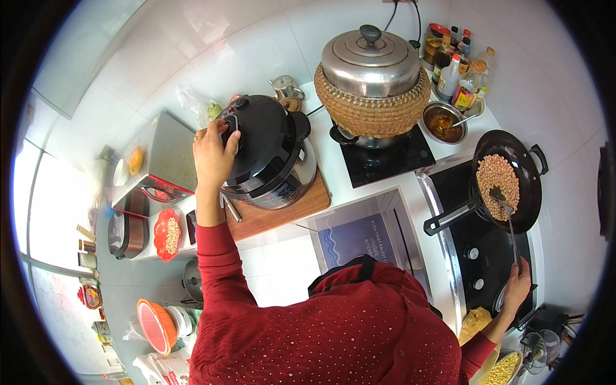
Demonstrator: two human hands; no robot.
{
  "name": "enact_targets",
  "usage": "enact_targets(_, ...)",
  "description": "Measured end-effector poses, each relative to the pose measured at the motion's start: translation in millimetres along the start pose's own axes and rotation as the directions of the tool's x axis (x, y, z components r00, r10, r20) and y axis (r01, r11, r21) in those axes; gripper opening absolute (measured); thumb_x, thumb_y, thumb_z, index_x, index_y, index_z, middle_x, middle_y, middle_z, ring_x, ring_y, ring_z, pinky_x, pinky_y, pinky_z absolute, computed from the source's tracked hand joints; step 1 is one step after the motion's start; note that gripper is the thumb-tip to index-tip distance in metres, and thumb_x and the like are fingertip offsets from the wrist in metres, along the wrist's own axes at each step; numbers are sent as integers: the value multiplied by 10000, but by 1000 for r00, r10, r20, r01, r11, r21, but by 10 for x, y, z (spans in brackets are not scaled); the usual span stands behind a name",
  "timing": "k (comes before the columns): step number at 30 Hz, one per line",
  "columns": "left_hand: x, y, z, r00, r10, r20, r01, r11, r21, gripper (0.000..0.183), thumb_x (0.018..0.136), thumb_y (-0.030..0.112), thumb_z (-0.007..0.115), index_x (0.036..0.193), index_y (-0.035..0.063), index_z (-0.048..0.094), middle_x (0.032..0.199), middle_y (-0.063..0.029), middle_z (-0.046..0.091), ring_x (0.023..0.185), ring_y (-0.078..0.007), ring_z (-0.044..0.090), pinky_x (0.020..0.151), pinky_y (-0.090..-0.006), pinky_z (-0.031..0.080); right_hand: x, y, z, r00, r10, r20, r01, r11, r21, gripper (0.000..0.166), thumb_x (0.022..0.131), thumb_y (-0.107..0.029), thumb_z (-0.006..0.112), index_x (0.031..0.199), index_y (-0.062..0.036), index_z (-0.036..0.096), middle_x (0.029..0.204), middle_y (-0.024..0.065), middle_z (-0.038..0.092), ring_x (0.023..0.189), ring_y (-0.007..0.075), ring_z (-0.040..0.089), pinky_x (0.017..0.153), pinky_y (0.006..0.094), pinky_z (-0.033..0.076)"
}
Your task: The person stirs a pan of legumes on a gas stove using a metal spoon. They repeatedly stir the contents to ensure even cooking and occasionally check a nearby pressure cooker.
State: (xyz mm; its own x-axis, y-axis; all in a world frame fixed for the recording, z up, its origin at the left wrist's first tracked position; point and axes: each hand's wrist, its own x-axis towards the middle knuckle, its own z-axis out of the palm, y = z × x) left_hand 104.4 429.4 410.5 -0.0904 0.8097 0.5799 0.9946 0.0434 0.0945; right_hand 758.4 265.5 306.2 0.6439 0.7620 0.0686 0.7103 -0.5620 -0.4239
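My left hand [214, 154] is on the lid handle of a black electric pressure cooker [262, 139], fingers and thumb around the grip. The cooker stands on a wooden board [308, 195], its lid in place. My right hand [517, 284] grips the handle of a metal spatula [512, 236]. The spatula's blade rests among pale round beans or nuts [495, 178] in a dark wok [528, 192] on the gas hob [495, 260]. The wok's long handle points left, towards the counter.
A lidded steel pot [370, 62] in a woven straw ring [375, 113] sits on an induction plate [385, 159]. Bottles [450, 77] and a steel bowl of dark liquid [442, 120] stand behind the wok. A red dish [167, 236] of beans or nuts lies at left, near a microwave [166, 159].
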Motion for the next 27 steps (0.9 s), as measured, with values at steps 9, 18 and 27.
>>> enact_targets(9,2,-18,7,1000,-19,16,19,1000,-1,366,851,278,669,1089,20,566,1029,-130,689,1046,-318,570,916,-438,406,14,4,-6,1000,5,4,-5,1000,-15,342,926,-251,540,1231,-109,600,1065,196,664,979,349,638,849,401,475)
enact_targets(18,5,5,-4,999,-32,31,32,999,6,363,852,284,669,1086,26,566,1029,-125,688,1048,-316,570,912,-436,408,9,26,17,1000,-12,-20,12,1000,9,341,927,-249,548,1227,-96,601,1062,197,665,970,346,643,846,393,478)
enact_targets(27,12,-9,-3,999,-21,35,21,1000,12,360,855,291,668,1081,32,562,1027,-121,688,1048,-311,571,909,-437,407,6,2,8,1000,5,-12,-5,1000,-7,334,927,-248,550,1227,-109,601,1057,196,667,970,346,645,841,395,479)
